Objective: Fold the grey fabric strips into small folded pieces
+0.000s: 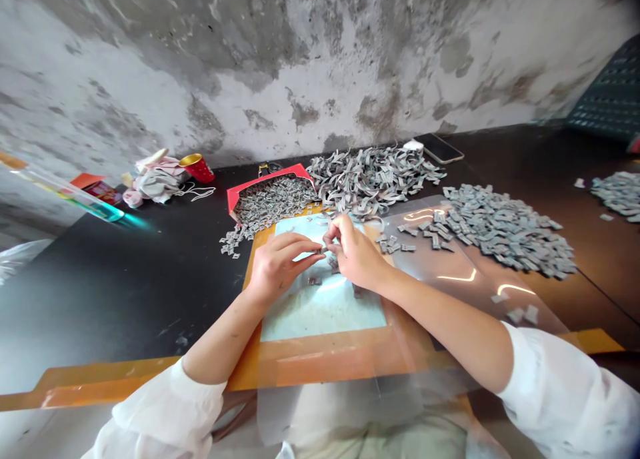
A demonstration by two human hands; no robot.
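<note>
My left hand (277, 264) and my right hand (353, 251) meet over a pale work mat (325, 309) framed in orange tape. Both pinch the same small grey piece (326, 250) between their fingertips. A few loose grey pieces (315, 280) lie on the mat under my hands. Behind them spreads a heap of long grey strips (373, 176). A red box (267, 196) holding several small grey pieces sits to the left of that heap. A large pile of cut grey pieces (500, 229) lies to my right on a clear plastic sheet (460, 272).
A phone (440, 148) lies at the back near the stained wall. A red cup (199, 168), crumpled cloth (156, 182) and a small packet (100, 189) sit at the back left. Another grey pile (620, 192) is at the far right, below a dark crate (613, 96).
</note>
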